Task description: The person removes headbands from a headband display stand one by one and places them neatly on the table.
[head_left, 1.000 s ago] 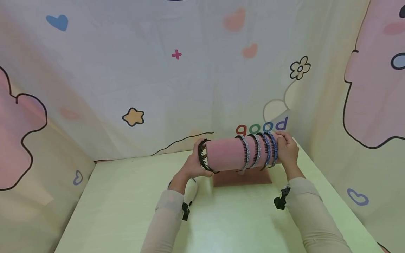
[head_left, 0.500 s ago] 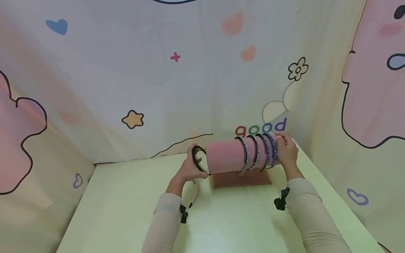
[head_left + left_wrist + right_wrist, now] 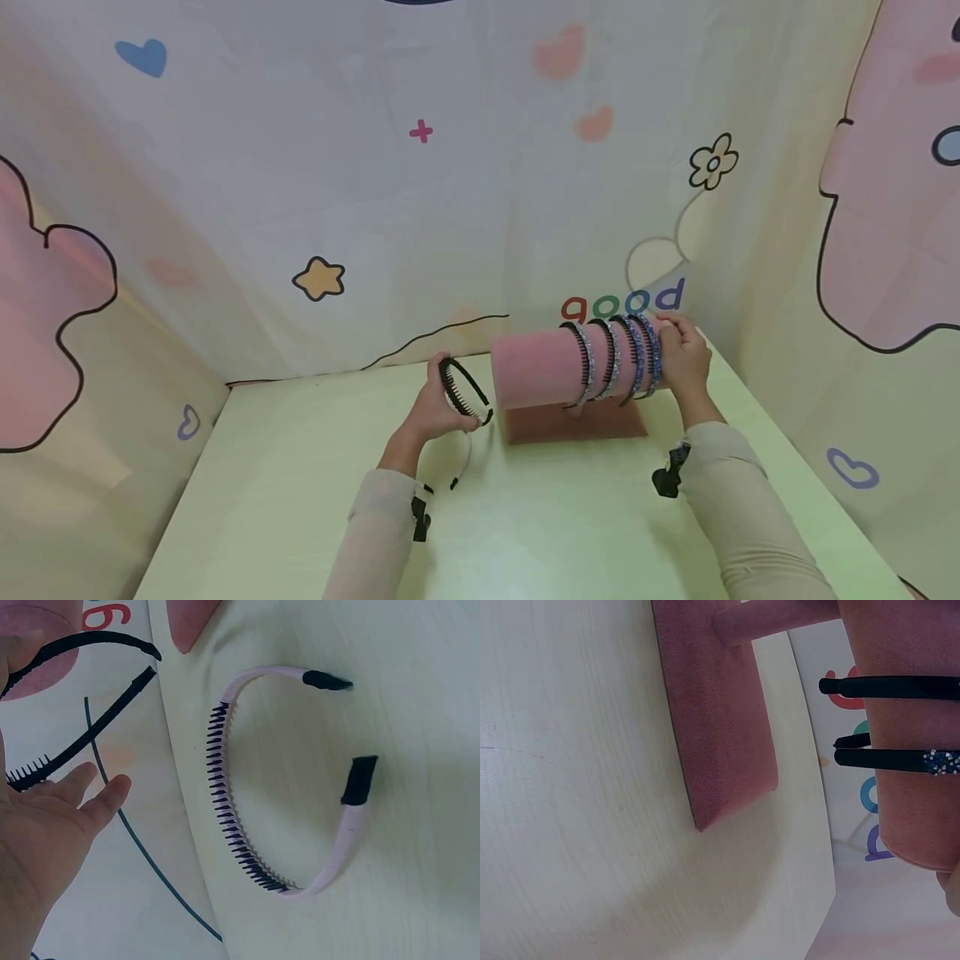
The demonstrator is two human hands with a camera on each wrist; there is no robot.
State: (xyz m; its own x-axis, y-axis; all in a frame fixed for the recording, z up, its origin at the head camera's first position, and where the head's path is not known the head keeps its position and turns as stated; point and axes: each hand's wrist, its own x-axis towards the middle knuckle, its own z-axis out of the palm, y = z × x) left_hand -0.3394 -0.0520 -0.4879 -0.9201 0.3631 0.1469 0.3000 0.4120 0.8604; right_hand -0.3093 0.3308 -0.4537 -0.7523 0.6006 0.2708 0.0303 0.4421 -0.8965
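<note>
A black toothed headband (image 3: 459, 392) is held in the left hand (image 3: 431, 410), just left of the pink roll (image 3: 534, 367) and apart from it. In the left wrist view the thumb and fingers of the left hand (image 3: 45, 832) grip that headband (image 3: 112, 712), its two tips pointing away from the palm. Several glittery headbands, silver (image 3: 587, 362) and blue (image 3: 654, 354), sit round the roll's right half. The right hand (image 3: 684, 358) grips the roll's right end; in the right wrist view only a bit of that hand (image 3: 952, 891) shows beside the roll (image 3: 915, 802).
A pale pink headband (image 3: 219, 780) with dark teeth and black tips lies on the table (image 3: 420, 885) under the left hand. The roll's stand has a flat pink base (image 3: 573, 423). Printed curtains (image 3: 375, 208) rise behind the table and at both sides.
The left hand has moved left and slightly down with the black headband, from the roll's left end to a spot apart from it. The right hand keeps its grip on the roll.
</note>
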